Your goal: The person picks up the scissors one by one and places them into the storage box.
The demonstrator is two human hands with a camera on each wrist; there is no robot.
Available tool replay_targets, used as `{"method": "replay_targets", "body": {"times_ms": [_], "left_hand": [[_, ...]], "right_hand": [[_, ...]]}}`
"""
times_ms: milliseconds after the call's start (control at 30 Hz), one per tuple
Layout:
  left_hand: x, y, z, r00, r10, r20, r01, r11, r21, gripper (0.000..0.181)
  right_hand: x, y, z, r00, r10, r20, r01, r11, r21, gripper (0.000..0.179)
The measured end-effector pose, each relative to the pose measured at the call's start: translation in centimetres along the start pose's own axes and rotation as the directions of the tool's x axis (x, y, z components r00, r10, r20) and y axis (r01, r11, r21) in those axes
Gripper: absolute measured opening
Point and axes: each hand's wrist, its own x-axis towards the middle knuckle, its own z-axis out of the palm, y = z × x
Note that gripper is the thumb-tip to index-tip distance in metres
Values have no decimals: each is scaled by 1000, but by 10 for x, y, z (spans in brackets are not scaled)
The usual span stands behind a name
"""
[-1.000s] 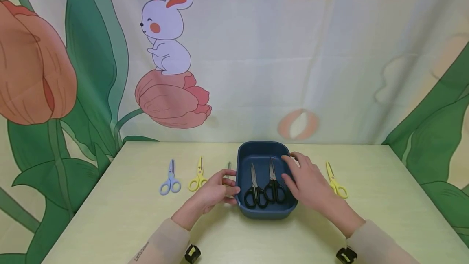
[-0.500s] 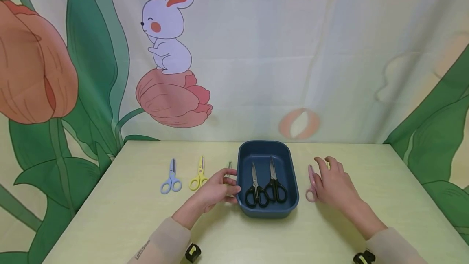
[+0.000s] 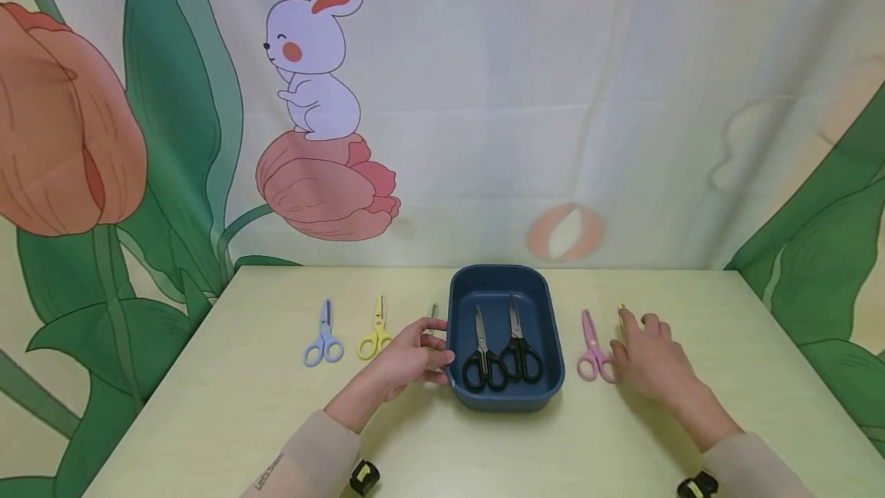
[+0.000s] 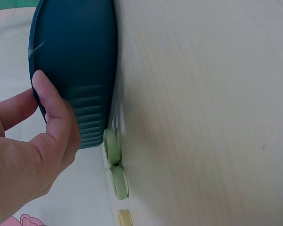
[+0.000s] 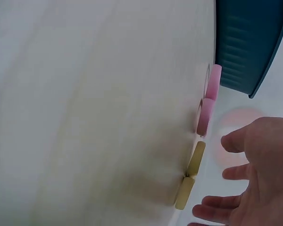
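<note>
My left hand (image 3: 415,356) grips the left rim of a dark blue bin (image 3: 506,400), as the left wrist view shows with the thumb and fingers on the bin wall (image 4: 75,56). Two black-handled scissors (image 3: 482,363) lie side by side in it, blades pointing away. Over yellow scissors (image 5: 195,160) hovers my right hand (image 3: 653,352), fingers spread and bent a little, apart from the handles in the right wrist view. In the head view it hides most of them. Pink scissors (image 3: 590,340) lie between that hand and the bin.
Left of the bin, light green scissors (image 4: 111,146) lie partly hidden by my left hand. Farther left are yellow scissors (image 3: 376,333) and light blue scissors (image 3: 324,336). A printed curtain (image 3: 470,137) hangs behind the table's far edge.
My right hand has left the bin's right side and moved right, past the pink scissors, to above the yellow scissors. The left hand and bin have stayed in place.
</note>
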Motion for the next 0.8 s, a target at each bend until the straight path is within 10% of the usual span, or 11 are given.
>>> {"method": "replay_targets", "body": {"times_ms": [800], "left_hand": [[0, 0, 1, 1000, -7, -12, 7, 1000, 2, 55]], "right_hand": [[4, 6, -3, 981, 107, 163, -99, 993, -59, 56]]}}
